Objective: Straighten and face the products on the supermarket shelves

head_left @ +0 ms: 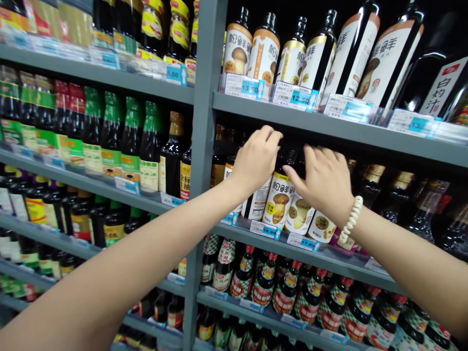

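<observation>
- Hiding the tops of several bottles, the left hand (pixel 258 156) and the right hand (pixel 323 180) reach in under the upper shelf (pixel 329 124); the caps and necks behind them are covered or lost in shadow.
- The left hand's fingers bend forward and down at their tips; its thumb is out of sight, so whether it pinches anything cannot be told.
- The right hand is spread, its thumb well apart from the fingers and pointing toward the left hand; its fingertips are blurred, and contact with a bottle cannot be made out.
- The yellow-topped bottle (pixel 280 200) stands upright between and below the hands, its dark neck showing in the gap, its mushroom label mostly in view.
- The striped-text bottle (pixel 259 200) is below the left hand, its upper part covered by that hand.
- The green-brown mushroom bottle (pixel 300 213) is below the right hand, its top hidden; the round-emblem bottle (pixel 321 226) beside it shows only its lower label.
- The bead bracelet (pixel 351 219) circles the right wrist, in front of a purple-labelled bottle (pixel 341 243) that is largely hidden.
- Large bottles on the upper shelf are cut off by the top edge; small print on the price tags (pixel 265 229) is illegible.
</observation>
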`<act>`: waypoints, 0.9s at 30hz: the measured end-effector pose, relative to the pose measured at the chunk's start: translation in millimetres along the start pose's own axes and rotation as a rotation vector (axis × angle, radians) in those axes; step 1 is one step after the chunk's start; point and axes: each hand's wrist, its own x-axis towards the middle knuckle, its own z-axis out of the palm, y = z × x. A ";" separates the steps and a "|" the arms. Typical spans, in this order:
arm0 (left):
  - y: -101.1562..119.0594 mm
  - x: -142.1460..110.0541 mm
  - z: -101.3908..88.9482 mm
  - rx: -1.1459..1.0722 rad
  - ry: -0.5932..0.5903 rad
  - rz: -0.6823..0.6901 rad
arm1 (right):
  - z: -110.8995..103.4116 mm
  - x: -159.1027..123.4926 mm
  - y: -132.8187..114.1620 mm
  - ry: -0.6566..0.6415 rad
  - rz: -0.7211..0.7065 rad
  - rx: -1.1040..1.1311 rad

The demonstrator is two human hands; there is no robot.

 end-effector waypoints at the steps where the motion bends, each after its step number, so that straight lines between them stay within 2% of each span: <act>1: -3.0 0.7 0.1 0.024 0.022 -0.056 | 1.4 2.5 -7.0 -0.010 -0.014 -0.001; 4: -9.4 11.7 2.3 0.081 -0.056 -0.265 | 6.4 16.0 -20.3 -0.078 0.024 0.003; 6: -12.9 21.6 3.2 0.095 -0.145 -0.324 | 7.8 25.4 -23.0 -0.125 0.057 0.012; 10: -22.7 32.4 -1.1 0.038 -0.231 -0.222 | 2.7 34.2 -18.2 -0.180 0.057 0.050; 16: -39.0 34.5 -9.1 -0.159 -0.360 -0.057 | -1.7 36.0 -8.2 -0.202 0.031 0.090; 19: -34.8 32.4 -6.8 -0.110 -0.342 -0.093 | -0.2 36.1 -8.2 -0.203 0.027 0.089; 24: -10.2 23.3 2.4 0.117 -0.188 -0.335 | 1.2 35.2 -10.3 -0.188 0.026 0.071; 27: -5.1 21.4 4.2 0.151 -0.152 -0.365 | 1.7 34.8 -10.3 -0.168 0.024 0.067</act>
